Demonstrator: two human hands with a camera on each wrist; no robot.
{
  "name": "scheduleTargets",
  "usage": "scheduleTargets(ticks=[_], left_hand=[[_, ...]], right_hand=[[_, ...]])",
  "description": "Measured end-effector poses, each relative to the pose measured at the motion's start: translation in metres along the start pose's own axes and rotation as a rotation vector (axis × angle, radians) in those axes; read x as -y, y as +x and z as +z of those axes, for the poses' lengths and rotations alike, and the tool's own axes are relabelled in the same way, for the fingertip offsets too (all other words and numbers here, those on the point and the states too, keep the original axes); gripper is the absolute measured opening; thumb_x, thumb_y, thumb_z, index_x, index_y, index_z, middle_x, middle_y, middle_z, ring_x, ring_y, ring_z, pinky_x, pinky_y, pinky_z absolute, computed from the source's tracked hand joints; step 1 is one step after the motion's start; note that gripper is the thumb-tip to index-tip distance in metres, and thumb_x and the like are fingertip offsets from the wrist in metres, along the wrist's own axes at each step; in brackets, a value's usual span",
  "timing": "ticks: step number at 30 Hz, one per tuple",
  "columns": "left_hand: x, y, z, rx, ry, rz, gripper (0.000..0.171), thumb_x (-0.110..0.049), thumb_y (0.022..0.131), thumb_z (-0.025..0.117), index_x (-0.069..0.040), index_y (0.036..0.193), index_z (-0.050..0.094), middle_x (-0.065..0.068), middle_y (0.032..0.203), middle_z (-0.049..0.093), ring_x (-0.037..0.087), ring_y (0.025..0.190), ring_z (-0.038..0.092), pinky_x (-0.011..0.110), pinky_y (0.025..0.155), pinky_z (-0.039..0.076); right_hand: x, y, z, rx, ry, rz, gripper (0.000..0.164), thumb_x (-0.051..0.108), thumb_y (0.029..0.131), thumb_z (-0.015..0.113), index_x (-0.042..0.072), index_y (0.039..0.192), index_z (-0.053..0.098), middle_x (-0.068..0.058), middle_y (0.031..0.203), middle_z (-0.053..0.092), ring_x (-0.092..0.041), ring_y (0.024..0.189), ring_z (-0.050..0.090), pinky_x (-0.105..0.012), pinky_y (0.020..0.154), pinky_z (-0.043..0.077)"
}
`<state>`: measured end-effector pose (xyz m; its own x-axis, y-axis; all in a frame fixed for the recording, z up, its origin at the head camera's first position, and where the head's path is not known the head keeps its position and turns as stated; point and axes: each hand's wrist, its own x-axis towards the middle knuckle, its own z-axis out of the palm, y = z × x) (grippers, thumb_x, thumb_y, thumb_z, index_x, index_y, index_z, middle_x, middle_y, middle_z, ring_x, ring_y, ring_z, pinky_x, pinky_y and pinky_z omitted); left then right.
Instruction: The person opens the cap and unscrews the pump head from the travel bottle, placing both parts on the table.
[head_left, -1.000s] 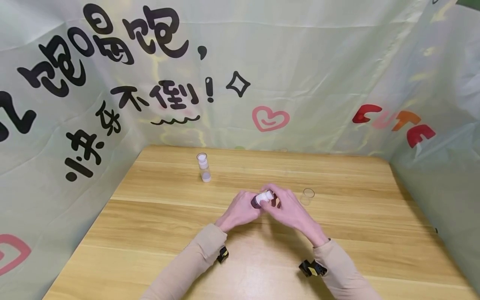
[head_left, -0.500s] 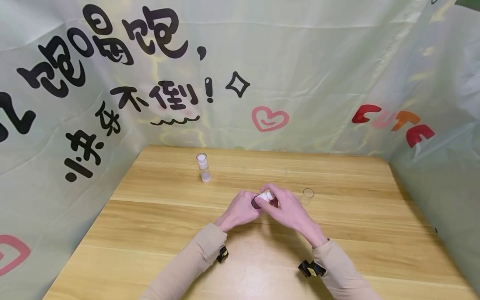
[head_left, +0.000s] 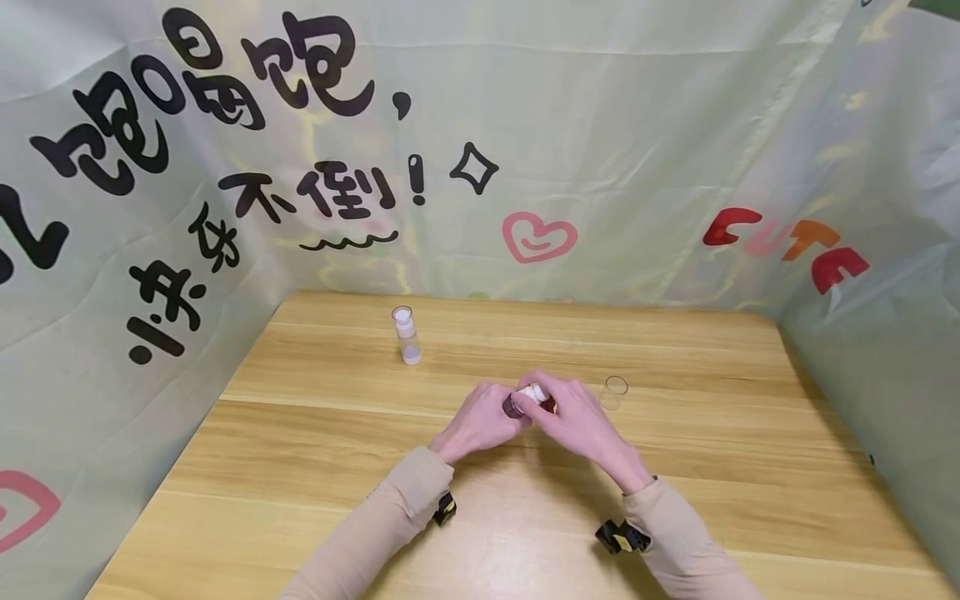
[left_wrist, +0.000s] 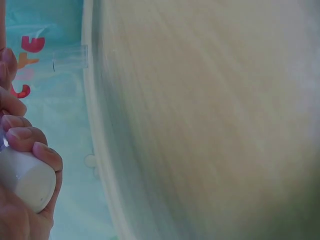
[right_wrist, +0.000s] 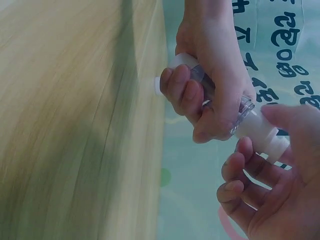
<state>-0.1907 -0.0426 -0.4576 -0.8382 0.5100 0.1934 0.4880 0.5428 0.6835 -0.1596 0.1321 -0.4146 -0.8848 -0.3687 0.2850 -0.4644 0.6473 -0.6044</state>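
Observation:
In the head view my left hand (head_left: 483, 417) and right hand (head_left: 573, 421) meet over the middle of the table, around a small clear pump bottle with a white top (head_left: 532, 394). In the right wrist view my left fingers curl round the bottle's clear body, and its white base (right_wrist: 184, 61) sticks out past them. My right thumb and fingers pinch the white pump collar (right_wrist: 256, 129) at the other end. The bottle lies tilted, its white base (left_wrist: 35, 182) showing in the left wrist view. Part of the body is hidden by the fingers.
A similar bottle (head_left: 407, 340) with a white base and top stands upright at the back left of the wooden table (head_left: 300, 467). A clear, open-ended cap (head_left: 612, 395) stands right of my hands. Fabric walls (head_left: 637, 167) enclose the table's back and sides.
My right thumb has shifted leftward across the white collar, covering more of it. The left hand keeps its grip on the bottle body, almost still. The standing bottle and the cap stay put.

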Motion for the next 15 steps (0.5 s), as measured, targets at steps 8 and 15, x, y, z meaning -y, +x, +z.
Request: scheduleTargets(ticks=[8,15], left_hand=[[0.0002,-0.0002,-0.0003,0.002,-0.008,-0.009,0.011,-0.017,0.085,0.070,-0.013,0.076,0.066,-0.009,0.059,0.052,0.000,0.049,0.041,0.017,0.045,0.034],[0.0014,-0.0004,0.0002,-0.001,0.014,0.008,0.010,-0.017,0.084,0.071,-0.014,0.076,0.065,-0.010,0.058,0.050,-0.001,0.049,0.039,0.018,0.046,0.032]], right_hand=[[0.0019,-0.0004,-0.0015,0.007,0.007,0.028,0.021,0.037,0.096,0.065,0.021,0.108,0.068,0.010,0.066,0.055,-0.006,0.056,0.047,-0.022,0.051,0.037],[0.0011,-0.0006,-0.0011,0.016,0.014,0.005,0.007,0.029,0.096,0.066,0.024,0.101,0.066,0.011,0.065,0.055,-0.004,0.055,0.046,-0.021,0.050,0.037]])
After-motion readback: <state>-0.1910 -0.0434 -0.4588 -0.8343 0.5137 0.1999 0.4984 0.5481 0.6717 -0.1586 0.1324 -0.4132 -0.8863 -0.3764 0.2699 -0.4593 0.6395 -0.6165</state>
